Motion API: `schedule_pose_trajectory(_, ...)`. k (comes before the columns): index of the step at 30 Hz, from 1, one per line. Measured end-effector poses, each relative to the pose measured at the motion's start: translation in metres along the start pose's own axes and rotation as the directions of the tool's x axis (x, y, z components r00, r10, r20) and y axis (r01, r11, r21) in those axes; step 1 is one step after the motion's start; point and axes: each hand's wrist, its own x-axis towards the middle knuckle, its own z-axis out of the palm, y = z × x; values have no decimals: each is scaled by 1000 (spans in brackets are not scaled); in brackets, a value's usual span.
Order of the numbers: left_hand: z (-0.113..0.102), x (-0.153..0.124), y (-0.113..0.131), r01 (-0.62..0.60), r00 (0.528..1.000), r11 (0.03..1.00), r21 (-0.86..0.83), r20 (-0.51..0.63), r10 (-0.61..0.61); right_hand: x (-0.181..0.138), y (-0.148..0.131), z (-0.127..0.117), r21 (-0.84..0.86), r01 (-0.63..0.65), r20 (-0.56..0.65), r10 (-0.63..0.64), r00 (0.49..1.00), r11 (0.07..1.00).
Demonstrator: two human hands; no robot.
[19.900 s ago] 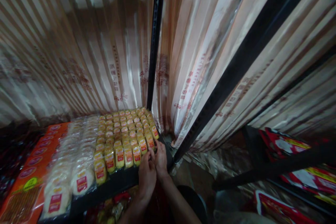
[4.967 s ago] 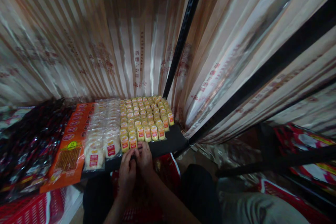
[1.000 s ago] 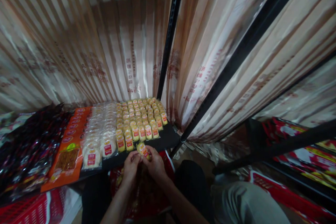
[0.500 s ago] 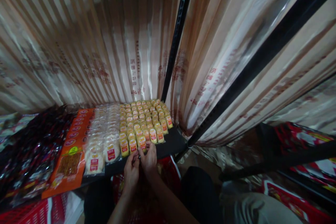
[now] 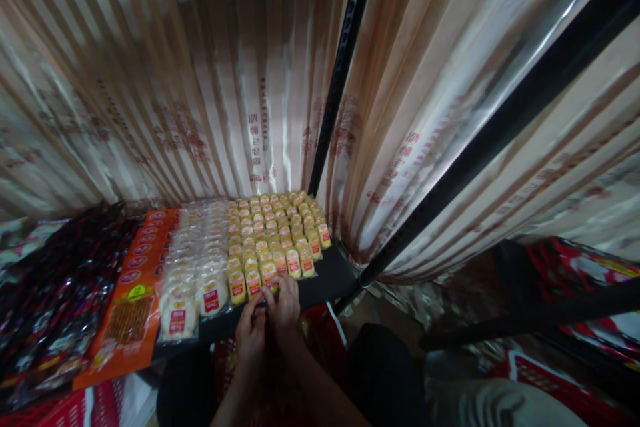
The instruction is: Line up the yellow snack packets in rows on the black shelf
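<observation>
My right hand (image 5: pixel 285 307) is at the shelf's front edge, with its bent fingers against the lower end of a small yellow snack packet (image 5: pixel 269 271) in the front row. Close beside it on the left, my left hand (image 5: pixel 251 330) has its fingers curled inward. Whatever may lie between those fingers is hidden. Yellow snack packets (image 5: pixel 257 217) with red and white labels stand upright in tight rows behind the hands. To their left are rows of clear packets with round white crackers (image 5: pixel 179 315).
The packets stand on a dark shelf (image 5: pixel 333 273). An orange snack bag (image 5: pixel 131 307) and a heap of dark shiny packets (image 5: pixel 60 280) lie farther left. Black metal posts (image 5: pixel 345 67) and pleated printed curtains (image 5: pixel 270 80) enclose the shelf. Below are red baskets (image 5: pixel 325 330).
The camera view has shifted slightly. Both hands stay at the front row, with small finger movements at the packets' lower ends; the rows look the same.
</observation>
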Motion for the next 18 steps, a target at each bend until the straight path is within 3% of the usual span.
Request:
schedule_pose_trajectory(3,1,1,-2,-17,1000,1000,13,14,17,-4,3,1,77,17,-16,-15,1000,997)
schedule_pose_trajectory(8,-1,5,-6,-12,999,1000,6,35,12,-2,4,3,196,-70,54,60,997,978)
schedule_pose_trajectory(18,-5,15,-2,86,992,996,37,89,-89,-2,5,3,79,-29,72,23,997,996)
